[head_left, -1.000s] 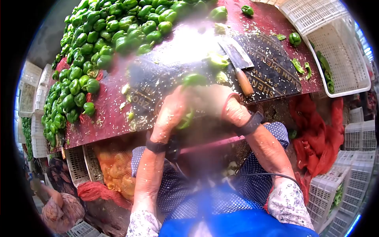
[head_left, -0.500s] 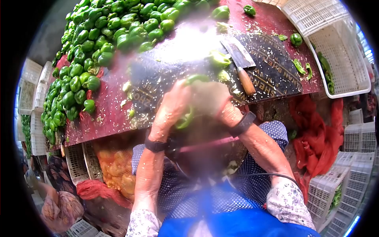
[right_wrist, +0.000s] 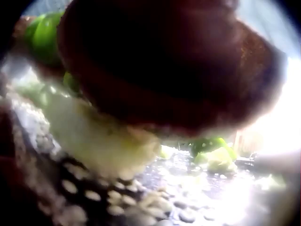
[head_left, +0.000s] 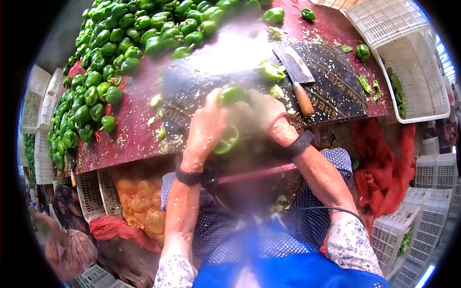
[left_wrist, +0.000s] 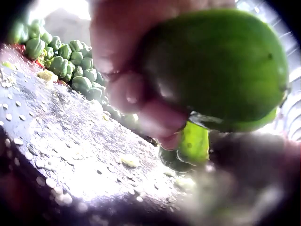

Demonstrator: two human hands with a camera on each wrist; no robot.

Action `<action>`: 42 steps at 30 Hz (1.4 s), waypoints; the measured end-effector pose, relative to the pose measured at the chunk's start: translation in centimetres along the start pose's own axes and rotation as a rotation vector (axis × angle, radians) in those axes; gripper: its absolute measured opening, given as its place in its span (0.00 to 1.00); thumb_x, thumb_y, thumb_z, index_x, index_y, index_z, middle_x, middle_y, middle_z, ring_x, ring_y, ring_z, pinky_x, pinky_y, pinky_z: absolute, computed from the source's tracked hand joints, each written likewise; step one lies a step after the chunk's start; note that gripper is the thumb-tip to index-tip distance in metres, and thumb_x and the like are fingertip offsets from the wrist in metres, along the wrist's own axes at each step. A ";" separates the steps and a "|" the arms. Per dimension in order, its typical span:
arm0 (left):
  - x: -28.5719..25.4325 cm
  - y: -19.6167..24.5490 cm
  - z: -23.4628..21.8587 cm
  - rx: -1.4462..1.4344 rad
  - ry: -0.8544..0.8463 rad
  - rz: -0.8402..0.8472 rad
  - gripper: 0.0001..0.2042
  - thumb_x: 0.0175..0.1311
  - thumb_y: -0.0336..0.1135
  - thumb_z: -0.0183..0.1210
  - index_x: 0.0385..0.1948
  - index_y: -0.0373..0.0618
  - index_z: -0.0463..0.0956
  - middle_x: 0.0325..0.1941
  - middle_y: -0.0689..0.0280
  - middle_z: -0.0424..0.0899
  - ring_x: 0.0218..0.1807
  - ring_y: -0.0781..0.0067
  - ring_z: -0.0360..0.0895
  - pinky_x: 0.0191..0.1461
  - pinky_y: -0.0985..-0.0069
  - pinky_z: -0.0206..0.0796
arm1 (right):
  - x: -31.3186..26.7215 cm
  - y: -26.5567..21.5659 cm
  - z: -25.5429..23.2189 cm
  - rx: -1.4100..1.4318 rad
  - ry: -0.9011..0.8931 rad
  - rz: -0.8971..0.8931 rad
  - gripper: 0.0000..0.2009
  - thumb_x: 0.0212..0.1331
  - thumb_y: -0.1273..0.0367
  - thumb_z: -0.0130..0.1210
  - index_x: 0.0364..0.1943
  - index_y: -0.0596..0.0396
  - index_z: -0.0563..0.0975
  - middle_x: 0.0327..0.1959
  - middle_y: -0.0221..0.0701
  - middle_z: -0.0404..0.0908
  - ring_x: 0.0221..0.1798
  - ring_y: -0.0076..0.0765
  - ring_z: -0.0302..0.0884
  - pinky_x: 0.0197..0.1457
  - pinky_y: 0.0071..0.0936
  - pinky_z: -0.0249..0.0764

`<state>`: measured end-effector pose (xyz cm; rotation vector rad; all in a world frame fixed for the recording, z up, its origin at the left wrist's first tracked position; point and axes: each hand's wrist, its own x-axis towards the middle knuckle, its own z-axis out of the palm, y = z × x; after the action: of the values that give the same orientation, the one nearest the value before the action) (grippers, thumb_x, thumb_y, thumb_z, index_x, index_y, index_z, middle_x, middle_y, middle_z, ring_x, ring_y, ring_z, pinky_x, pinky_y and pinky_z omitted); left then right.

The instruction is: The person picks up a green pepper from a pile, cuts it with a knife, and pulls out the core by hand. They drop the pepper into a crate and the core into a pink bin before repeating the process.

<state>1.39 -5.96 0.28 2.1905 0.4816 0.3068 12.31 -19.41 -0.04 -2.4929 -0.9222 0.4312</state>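
Note:
My left hand (head_left: 209,122) grips a green bell pepper (left_wrist: 225,70), fingers curled against its side. Below it a cut pepper piece (left_wrist: 195,143) hangs from the same hand; in the head view this shows as a hollow green ring (head_left: 226,140). Close beside, my right hand (head_left: 269,115) is blurred by glare, with its fingers bent. Under those fingers, in the right wrist view, is a pale pepper core (right_wrist: 96,134) with seeds around it. Both hands are over the near edge of the black board (head_left: 180,108).
A cleaver (head_left: 298,79) with a wooden handle lies right of the hands, beside a cut pepper (head_left: 272,70). Many whole peppers (head_left: 103,72) are heaped at the left and back. A white crate (head_left: 415,72) stands at the right; red netting (head_left: 384,173) hangs below.
The hands were closer together a moment ago; the right hand has shifted slightly away and up. The pepper in the left hand has turned and shows more clearly.

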 end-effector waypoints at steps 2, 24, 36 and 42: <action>-0.5 -0.3 -0.1 -0.055 0.008 0.060 0.21 0.61 0.29 0.49 0.58 0.38 0.65 0.35 0.43 0.81 0.38 0.46 0.82 0.42 0.62 0.72 | 0.2 -0.2 0.1 -0.046 0.076 -0.021 0.20 0.62 0.51 0.52 0.42 0.54 0.76 0.31 0.42 0.83 0.36 0.48 0.81 0.41 0.41 0.75; -0.1 -4.0 -2.3 -0.708 -0.071 0.113 0.14 0.68 0.36 0.51 0.49 0.39 0.72 0.33 0.68 0.79 0.29 0.81 0.75 0.31 0.84 0.69 | 0.0 3.6 -3.2 0.815 -0.078 -0.205 0.11 0.66 0.66 0.53 0.44 0.59 0.76 0.37 0.34 0.80 0.31 0.24 0.78 0.34 0.17 0.75; -1.0 -0.3 -0.4 -0.821 -0.431 -0.075 0.20 0.68 0.38 0.51 0.59 0.40 0.69 0.42 0.71 0.79 0.39 0.84 0.74 0.40 0.83 0.69 | -1.0 1.9 -2.2 0.549 0.128 -0.388 0.09 0.67 0.64 0.52 0.42 0.56 0.75 0.28 0.24 0.79 0.32 0.25 0.78 0.34 0.26 0.73; -1.3 2.8 -1.0 -0.904 -0.431 -0.193 0.18 0.69 0.39 0.51 0.58 0.44 0.69 0.32 0.69 0.80 0.16 0.85 0.69 0.16 0.86 0.60 | -1.3 2.4 -1.4 1.166 0.124 -0.433 0.08 0.56 0.69 0.57 0.38 0.55 0.77 0.35 0.34 0.80 0.38 0.34 0.79 0.40 0.28 0.76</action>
<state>0.48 -7.40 3.10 1.2613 0.2324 -0.0640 13.27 -22.34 0.10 -1.2181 -0.7841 0.4662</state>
